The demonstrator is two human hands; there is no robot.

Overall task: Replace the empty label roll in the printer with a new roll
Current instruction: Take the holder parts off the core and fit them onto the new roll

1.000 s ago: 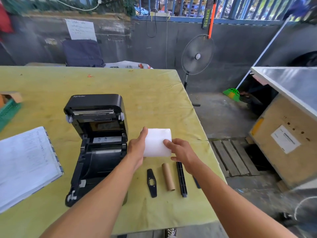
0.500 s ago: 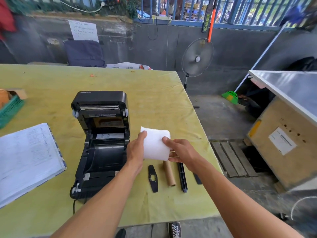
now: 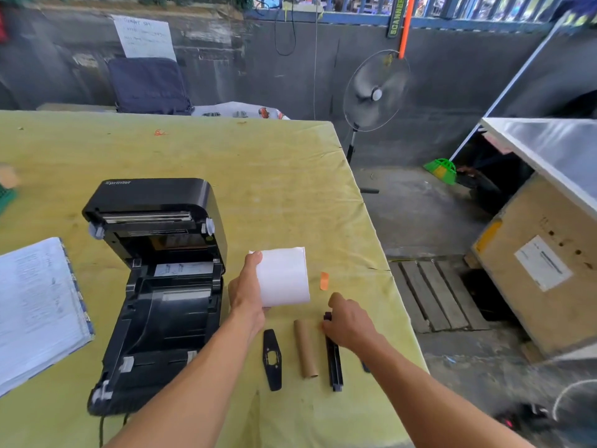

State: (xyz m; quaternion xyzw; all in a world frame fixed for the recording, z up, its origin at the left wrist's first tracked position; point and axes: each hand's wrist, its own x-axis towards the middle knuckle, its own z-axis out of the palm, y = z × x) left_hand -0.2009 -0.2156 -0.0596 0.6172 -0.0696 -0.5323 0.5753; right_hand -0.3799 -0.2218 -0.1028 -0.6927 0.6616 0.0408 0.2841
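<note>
A yellow-green cloth is covering the table, stained and creased toward its right edge. On it the black label printer is sitting with its lid swung up and its bay empty. The left hand is gripping the new white label roll, thumb wrapped along its left end, holding it just right of the printer. The right hand is resting with curled fingers on the black spindle bar; whether it is grasping it is unclear. The empty cardboard core and a black roll guide plate are lying beside it. An open notebook is lying left. Beyond, a standing fan is facing a grey concrete wall.
</note>
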